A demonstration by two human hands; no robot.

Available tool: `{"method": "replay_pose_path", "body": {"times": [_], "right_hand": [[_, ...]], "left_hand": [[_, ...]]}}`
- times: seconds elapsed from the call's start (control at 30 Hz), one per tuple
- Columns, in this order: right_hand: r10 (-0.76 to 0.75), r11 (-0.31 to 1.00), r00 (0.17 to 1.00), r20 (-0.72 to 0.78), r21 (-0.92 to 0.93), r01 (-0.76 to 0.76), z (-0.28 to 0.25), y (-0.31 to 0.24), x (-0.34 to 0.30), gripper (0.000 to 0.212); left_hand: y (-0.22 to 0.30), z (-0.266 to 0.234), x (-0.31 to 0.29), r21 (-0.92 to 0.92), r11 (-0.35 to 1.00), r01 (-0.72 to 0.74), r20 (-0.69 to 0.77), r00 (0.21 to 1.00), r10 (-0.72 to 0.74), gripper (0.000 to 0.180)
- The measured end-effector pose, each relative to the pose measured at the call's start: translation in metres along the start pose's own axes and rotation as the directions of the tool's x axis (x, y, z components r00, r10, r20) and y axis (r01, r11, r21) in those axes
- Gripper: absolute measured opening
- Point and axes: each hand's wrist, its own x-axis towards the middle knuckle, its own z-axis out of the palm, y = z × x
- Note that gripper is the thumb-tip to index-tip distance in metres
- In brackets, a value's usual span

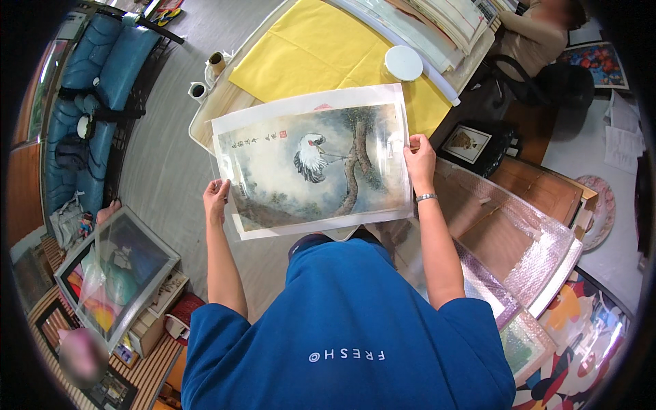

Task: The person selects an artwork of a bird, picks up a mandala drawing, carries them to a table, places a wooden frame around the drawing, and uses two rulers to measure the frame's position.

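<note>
Between my two hands is a painting print (273, 164) on white-bordered paper, showing a white-and-black bird beside a tree trunk, with a small red seal. My left hand (216, 194) pinches its left edge, and my right hand (419, 158) grips the right edge, thumb on the front. The sheet is held slightly tilted in front of my body, over the near side of a table with yellow paper (301, 51) on it. A round white lid or container (403, 63) stands on the yellow paper just beyond the sheet.
Stacked papers (444, 24) and a pale roll (437, 80) lie on the table's far right. Cups (198, 91) stand by its left corner. Bubble-wrapped frames (506, 232) lean at right, a wrapped picture (119, 273) at left. A blue sofa (102, 61) and a seated person (533, 34) are farther off.
</note>
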Motion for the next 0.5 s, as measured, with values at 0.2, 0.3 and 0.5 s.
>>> {"method": "replay_pose_path", "body": {"times": [0.2, 0.3, 0.5], "right_hand": [[-0.101, 0.990, 0.994, -0.034, -0.103, 0.097, -0.002, -0.016, -0.002, 0.021], [-0.079, 0.997, 0.997, 0.024, -0.003, 0.079, 0.000, -0.014, 0.001, 0.017], [-0.088, 0.992, 0.996, 0.007, 0.090, 0.087, -0.011, -0.027, -0.001, 0.011]], "left_hand": [[-0.012, 0.001, -0.004, -0.047, 0.999, -0.004, -0.006, 1.000, 0.004, 0.021], [-0.020, 0.001, -0.005, -0.092, 0.996, 0.006, 0.003, 1.000, -0.005, 0.021], [-0.032, 0.006, -0.015, -0.198, 0.979, 0.040, 0.032, 0.999, -0.035, 0.017]]}}
